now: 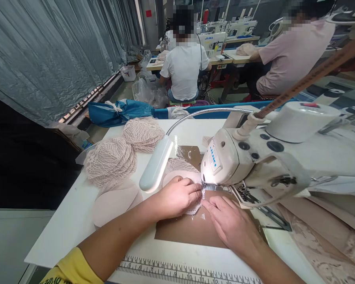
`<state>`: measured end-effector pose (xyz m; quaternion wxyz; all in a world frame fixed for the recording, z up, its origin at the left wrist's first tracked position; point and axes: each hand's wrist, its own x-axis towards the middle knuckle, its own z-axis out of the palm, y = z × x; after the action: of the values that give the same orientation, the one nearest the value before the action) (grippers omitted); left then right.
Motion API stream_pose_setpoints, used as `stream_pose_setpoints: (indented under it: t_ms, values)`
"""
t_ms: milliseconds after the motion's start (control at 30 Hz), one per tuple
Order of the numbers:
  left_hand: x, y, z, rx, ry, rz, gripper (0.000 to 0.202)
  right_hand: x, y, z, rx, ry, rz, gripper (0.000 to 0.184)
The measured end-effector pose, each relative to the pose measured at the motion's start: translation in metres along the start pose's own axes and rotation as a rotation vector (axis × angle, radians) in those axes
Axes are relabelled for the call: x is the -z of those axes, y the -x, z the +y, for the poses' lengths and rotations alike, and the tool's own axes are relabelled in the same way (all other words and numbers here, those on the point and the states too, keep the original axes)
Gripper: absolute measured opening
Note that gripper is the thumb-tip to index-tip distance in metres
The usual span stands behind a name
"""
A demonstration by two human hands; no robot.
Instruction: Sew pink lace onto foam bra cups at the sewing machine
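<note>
My left hand [177, 196] rests curled on a pink lace bra cup piece [183, 167], its fingertips pressing the lace edge [195, 209] right in front of the needle of a white sewing machine [254, 157]. My right hand [229, 221] lies flat on the brown plate [189, 230], fingers stretched toward the needle, holding the lace edge down from the right. Both hands nearly touch each other at the presser foot [205, 185], which is partly hidden by the machine head.
Stacks of pink lace cups [111, 159] [143, 134] and plain foam cups [115, 199] lie on the white table [65, 221] to the left. A gooseneck lamp [156, 163] hangs over the work. A ruler strip [177, 272] runs along the near edge. Two people sit at machines behind.
</note>
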<state>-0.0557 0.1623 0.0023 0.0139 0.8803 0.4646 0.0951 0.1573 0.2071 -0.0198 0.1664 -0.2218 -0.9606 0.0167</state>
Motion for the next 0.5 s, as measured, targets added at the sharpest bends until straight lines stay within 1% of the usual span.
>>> stream_pose_setpoints:
  t_ms: [200, 367, 500]
  values:
    - [0.0025, 0.0013, 0.0026, 0.027, 0.032, -0.004, 0.033, 0.0025, -0.0006, 0.0005, -0.006, -0.037, -0.004, 0.036]
    - [-0.0023, 0.0007, 0.0058, 0.056, 0.044, 0.007, 0.035, 0.0031, -0.0007, 0.0017, 0.007, -0.029, 0.017, 0.035]
    - [-0.0054, -0.0011, 0.0078, 0.097, 0.044, 0.006, 0.034, 0.0, -0.0019, 0.0032, -0.002, 0.019, 0.057, 0.036]
